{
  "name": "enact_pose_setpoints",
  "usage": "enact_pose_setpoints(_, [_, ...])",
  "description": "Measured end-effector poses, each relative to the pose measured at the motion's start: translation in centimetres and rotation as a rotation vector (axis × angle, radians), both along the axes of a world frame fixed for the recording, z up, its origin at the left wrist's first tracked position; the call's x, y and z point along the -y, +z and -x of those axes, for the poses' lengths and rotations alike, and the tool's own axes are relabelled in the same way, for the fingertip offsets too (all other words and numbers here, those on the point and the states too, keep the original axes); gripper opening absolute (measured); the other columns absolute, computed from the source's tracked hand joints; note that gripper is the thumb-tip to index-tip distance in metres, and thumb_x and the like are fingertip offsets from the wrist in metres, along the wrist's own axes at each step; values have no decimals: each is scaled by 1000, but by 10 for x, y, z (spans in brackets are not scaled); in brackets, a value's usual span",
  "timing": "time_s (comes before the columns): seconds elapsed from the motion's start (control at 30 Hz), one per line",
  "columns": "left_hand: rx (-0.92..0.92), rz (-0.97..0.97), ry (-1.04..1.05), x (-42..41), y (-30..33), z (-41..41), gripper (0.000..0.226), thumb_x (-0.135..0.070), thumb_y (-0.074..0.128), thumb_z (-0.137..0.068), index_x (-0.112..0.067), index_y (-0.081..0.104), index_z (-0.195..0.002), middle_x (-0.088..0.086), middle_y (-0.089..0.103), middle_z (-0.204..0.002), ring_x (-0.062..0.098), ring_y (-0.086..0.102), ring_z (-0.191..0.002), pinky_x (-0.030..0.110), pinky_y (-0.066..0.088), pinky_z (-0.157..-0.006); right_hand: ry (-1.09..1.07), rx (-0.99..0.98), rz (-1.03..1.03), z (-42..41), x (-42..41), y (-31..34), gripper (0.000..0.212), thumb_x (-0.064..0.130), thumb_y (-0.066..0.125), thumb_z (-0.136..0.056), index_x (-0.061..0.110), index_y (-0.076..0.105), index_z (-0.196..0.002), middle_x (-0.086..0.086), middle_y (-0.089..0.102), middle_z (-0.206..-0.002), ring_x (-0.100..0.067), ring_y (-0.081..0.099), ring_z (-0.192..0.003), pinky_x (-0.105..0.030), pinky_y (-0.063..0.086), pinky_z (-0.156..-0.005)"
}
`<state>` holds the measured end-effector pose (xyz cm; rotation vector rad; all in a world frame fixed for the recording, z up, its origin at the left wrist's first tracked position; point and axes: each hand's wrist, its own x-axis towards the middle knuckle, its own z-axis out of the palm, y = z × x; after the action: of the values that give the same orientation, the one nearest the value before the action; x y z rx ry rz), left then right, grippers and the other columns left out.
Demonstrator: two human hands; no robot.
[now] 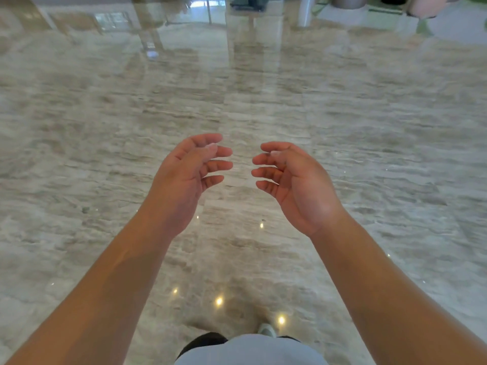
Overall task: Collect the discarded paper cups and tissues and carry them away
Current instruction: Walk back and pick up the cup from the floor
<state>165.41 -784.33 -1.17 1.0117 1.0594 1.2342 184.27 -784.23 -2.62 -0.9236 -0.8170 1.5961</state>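
My left hand [189,177] and my right hand [292,180] are held out in front of me above a polished marble floor [105,127]. The palms face each other across a small gap. The fingers of both are loosely curved and hold nothing. No paper cups or tissues are in view.
A white pillar base [305,11] and a dark stand base [249,2] stand at the far end of the floor. Rounded pink and grey seats [427,6] sit at the top right. My shoe [267,330] shows at the bottom.
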Motion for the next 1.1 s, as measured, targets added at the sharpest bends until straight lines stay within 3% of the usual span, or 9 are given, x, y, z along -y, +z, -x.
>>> enact_pose_setpoints(0.27, [34,-11,44,-115,-11,46,25,-28,59,-87,-24,67,-111,-2,77,-98,10,72,-85,22,55,-71,42,41,12,44,-122,-6,25,20,58,-81,13,68,-103,-5,72,-90,-18,67,-78,-31,53,-69])
enact_pose_setpoints(0.7, [83,24,14,-373,-18,201,23,-29,60,-87,-25,68,-109,-3,77,-98,10,72,-84,23,55,-71,14,130,23,195,-365,-3,22,18,57,-84,14,67,-103,-4,73,-89,-17,68,-78,-30,53,-70])
enact_pose_setpoints(1.1, [56,8,25,-525,-14,268,23,-29,62,-87,-26,69,-109,-2,77,-101,12,72,-87,26,54,-74,40,78,-3,263,-528,1,24,18,57,-81,13,67,-103,-4,72,-89,-18,67,-79,-30,53,-70])
